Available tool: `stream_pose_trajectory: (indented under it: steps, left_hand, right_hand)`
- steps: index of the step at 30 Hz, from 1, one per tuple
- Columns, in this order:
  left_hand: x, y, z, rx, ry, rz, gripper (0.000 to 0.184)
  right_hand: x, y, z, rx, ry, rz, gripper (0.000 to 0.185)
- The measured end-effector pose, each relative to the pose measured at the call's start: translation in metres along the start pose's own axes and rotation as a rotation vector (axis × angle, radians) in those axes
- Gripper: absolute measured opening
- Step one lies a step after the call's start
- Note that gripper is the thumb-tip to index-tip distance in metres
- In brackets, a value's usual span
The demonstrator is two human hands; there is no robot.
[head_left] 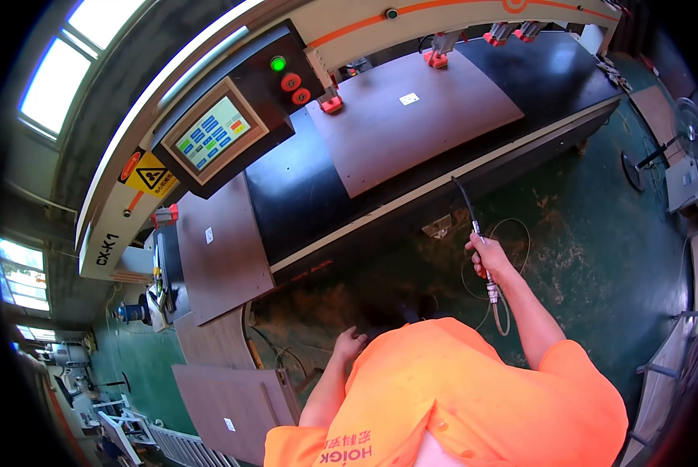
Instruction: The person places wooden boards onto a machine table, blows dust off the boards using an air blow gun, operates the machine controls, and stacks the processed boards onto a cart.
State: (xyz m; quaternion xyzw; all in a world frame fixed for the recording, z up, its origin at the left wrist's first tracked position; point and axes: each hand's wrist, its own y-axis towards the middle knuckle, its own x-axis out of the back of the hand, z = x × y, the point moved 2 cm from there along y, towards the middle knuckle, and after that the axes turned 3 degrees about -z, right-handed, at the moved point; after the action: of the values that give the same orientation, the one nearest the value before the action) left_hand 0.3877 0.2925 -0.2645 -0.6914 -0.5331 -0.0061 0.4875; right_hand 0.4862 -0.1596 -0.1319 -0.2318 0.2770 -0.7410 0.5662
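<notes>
1 nozzle on a pale hose: clamped in our right hand, fingers wrapped round it; the black tip points toward the bench, and we cannot tell whether they touch.
1 left hand: low beside the shirt, fingers bent; we cannot tell whether it is closed.
1 orange shirt: we read "HOIGK", with Chinese characters alongside.
1 beige machine frame: marked "CX-K1".
1 yellow warning label: black triangle, small Chinese characters.
1 screen: coloured keys, lettering too small for us; near it, 1 lit green button and 2 red buttons.
1 brown board on the bench: white label, unreadable to us.
</notes>
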Motion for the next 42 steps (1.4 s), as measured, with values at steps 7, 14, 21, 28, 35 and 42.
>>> stream_pose_trajectory:
  steps: [7, 14, 21, 28, 35, 42]
  left_hand:
    - [-0.01, 0.031, 0.049, -0.045, -0.014, 0.033, 0.069]
    - [-0.011, 0.023, 0.046, -0.013, -0.026, -0.008, 0.067]
    - [0.042, -0.002, -0.021, -0.033, 0.06, -0.041, 0.064]
    - [0.216, 0.029, -0.055, -0.317, 0.14, -0.586, 0.032]
    - [0.532, 0.095, -0.045, -0.494, -0.211, -1.216, 0.032]
    - [0.692, 0.158, -0.055, -0.669, -0.135, -1.392, 0.052]
  right_hand:
    - [-0.005, 0.007, 0.004, -0.004, 0.001, 0.035, 0.039]
    - [-0.028, 0.011, 0.004, 0.008, -0.106, 0.12, 0.038]
    - [-0.053, 0.012, 0.011, 0.007, -0.077, 0.119, 0.038]
    - [-0.068, 0.024, 0.014, 0.009, -0.005, 0.077, 0.039]
    - [-0.127, 0.015, 0.019, 0.069, 0.036, -0.074, 0.042]
    - [-0.207, -0.002, 0.036, 0.056, 0.092, -0.133, 0.04]
